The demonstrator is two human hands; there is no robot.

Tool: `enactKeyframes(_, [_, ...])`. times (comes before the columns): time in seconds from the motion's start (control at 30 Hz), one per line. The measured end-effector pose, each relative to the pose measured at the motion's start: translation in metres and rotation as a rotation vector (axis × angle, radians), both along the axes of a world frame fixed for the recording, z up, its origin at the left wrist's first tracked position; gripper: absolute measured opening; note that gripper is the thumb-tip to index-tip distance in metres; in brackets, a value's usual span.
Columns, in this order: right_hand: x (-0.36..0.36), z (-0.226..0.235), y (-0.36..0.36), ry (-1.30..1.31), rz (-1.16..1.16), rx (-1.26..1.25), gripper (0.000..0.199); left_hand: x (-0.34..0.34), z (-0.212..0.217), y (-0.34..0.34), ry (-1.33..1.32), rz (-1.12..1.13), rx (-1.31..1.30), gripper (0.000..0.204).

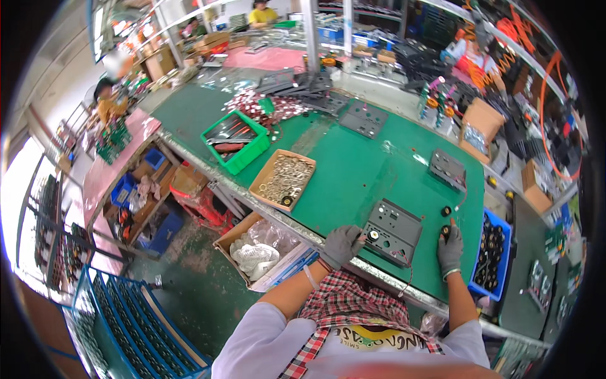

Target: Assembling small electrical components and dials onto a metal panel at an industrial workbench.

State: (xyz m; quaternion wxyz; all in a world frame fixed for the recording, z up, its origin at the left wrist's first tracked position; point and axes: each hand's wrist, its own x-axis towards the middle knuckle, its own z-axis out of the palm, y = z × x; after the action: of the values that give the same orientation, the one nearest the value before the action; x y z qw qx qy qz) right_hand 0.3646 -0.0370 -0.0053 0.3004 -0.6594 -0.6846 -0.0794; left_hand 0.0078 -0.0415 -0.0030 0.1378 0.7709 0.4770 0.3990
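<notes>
Gloved, the left hand (341,244) is being pressed on the near-left edge of one grey perforated metal plate (392,232) lying at the green table's (353,170) front edge. One small black round knob (445,231) is being pinched upright by the right hand (450,249), beside a blue bin (491,256); another black knob (446,211) is lying just beyond, amid open mat.

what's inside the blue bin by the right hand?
The blue bin right of the right hand holds a heap of small black round parts, some with orange marks. Lower layers and the bin floor are covered.
</notes>
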Motion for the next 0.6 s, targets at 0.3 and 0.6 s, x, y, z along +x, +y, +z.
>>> enactKeyframes(0.3, [-0.063,0.06,0.005,0.97,0.236,0.051,0.029,-0.017,0.004,0.004,-0.108,0.051,0.084,0.02])
enactKeyframes(0.6, [-0.096,0.113,-0.021,1.275,0.468,-0.233,0.036,0.025,0.063,-0.012,-0.151,-0.007,0.158,0.02])
